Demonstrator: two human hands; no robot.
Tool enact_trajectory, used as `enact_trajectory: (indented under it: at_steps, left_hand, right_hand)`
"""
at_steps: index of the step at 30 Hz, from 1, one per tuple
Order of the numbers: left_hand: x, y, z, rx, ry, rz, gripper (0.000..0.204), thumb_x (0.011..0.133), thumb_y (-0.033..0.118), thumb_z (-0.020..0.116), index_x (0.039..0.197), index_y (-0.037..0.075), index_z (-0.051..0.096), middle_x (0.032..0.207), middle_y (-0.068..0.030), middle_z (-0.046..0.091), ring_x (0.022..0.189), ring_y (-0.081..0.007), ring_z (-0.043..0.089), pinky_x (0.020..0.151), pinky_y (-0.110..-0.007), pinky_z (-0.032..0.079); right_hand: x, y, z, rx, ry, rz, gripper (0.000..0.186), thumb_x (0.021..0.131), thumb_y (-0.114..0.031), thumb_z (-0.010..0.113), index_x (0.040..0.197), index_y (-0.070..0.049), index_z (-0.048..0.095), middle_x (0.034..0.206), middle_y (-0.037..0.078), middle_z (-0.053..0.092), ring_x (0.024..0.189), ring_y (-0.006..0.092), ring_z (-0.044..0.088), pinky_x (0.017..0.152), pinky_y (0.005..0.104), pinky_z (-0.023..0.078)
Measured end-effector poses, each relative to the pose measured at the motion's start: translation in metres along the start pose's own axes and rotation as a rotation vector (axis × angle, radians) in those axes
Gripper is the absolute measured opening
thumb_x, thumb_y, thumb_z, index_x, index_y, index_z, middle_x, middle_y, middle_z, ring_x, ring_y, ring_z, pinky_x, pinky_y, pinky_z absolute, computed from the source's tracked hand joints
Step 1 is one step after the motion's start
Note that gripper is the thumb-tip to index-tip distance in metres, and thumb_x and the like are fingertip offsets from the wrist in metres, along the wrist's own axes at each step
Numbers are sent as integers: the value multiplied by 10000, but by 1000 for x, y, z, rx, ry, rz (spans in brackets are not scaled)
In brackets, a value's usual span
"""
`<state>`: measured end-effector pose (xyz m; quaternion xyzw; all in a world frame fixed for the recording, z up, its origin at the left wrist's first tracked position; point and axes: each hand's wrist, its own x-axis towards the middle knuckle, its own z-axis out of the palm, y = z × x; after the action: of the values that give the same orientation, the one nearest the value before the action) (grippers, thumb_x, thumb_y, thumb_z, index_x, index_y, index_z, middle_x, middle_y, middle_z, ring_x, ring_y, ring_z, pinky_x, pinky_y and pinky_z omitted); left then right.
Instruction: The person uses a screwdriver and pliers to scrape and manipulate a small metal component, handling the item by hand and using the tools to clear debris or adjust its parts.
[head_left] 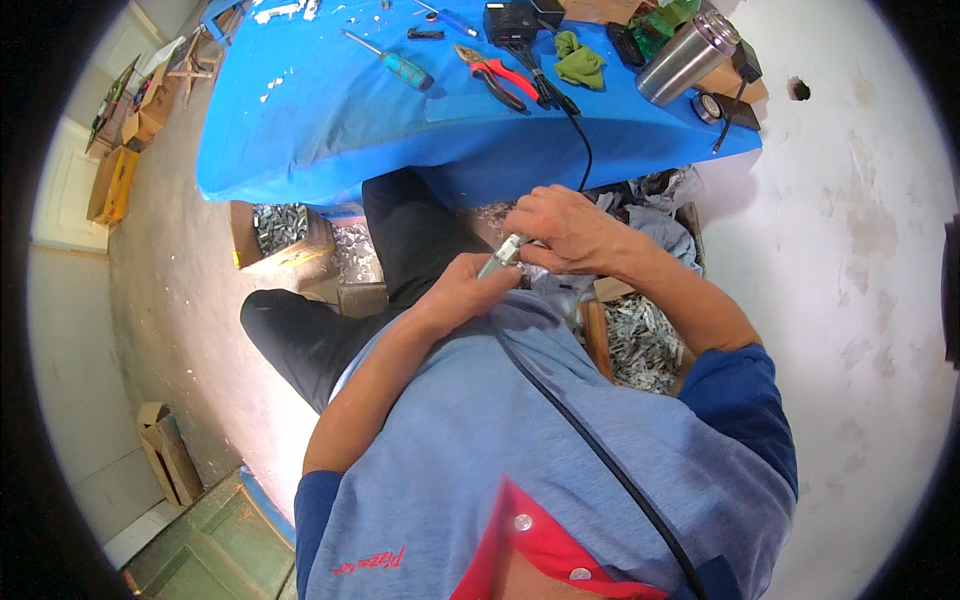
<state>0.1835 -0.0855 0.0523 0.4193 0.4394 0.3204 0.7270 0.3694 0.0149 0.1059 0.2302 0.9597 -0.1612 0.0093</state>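
Observation:
My left hand (465,288) is closed round a small pale silvery piece (496,257), held tilted above my lap. My right hand (555,228) is at the upper end of the piece with bent fingers gripping or pinching it; its fingertips are partly hidden. A black cable (560,405) runs from near my hands down across my shirt. The blue-covered table (290,130) is just beyond my knees, with red-and-black pliers (490,75), a teal screwdriver (400,68) and a green cloth (578,62) on it.
A steel flask (678,65), a black power unit (508,25) and a round tin (706,108) stand on the table. Boxes of metal scrap (640,340) and small parts (280,228) lie below. Cardboard boxes (115,185) line the left wall; a white wall (850,300) is on my right.

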Motion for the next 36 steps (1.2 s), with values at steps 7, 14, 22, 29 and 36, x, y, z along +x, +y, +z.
enact_trajectory:
  at_steps: [7, 14, 22, 29, 36]
  left_hand:
    - [4, -12, -7, 339, 110, 102, 316, 919, 293, 632, 794, 4, 608, 703, 23, 520, 652, -64, 431, 569, -272, 364]
    - [1, -16, -21, 270, 202, -23, 328, 875, 299, 658, 743, 2, 617, 664, 27, 523, 627, -62, 443, 561, -271, 365]
    - [0, -15, -18, 348, 221, 10, 382, 835, 345, 683, 818, -36, 679, 672, -19, 593, 633, -106, 530, 594, -301, 426]
    - [-3, -17, -15, 644, 339, 91, 398, 855, 363, 647, 883, -32, 685, 717, -205, 646, 691, -323, 660, 663, -413, 483]
    - [-4, -16, -16, 571, 298, 50, 398, 869, 355, 637, 867, -42, 670, 714, -205, 644, 684, -323, 653, 654, -425, 475]
  right_hand:
    - [9, -5, -5, 53, -170, -31, 197, 877, -267, 640, 923, -78, 609, 766, 137, 604, 735, 368, 622, 631, 459, 480]
    - [25, -13, -5, 147, -221, -42, 257, 957, -311, 565, 918, -62, 617, 768, 149, 626, 756, 372, 615, 660, 452, 471]
    - [51, 14, -6, 560, -603, 58, 475, 992, -440, 517, 893, -1, 671, 676, 41, 574, 646, 159, 528, 620, 350, 454]
    - [59, 8, -12, 665, -789, 270, 528, 990, -492, 472, 853, -23, 672, 638, 0, 513, 589, 120, 480, 538, 301, 425]
    - [61, -18, -17, 184, -614, 72, 382, 920, -331, 506, 889, 17, 659, 809, 237, 638, 792, 400, 611, 708, 478, 472]
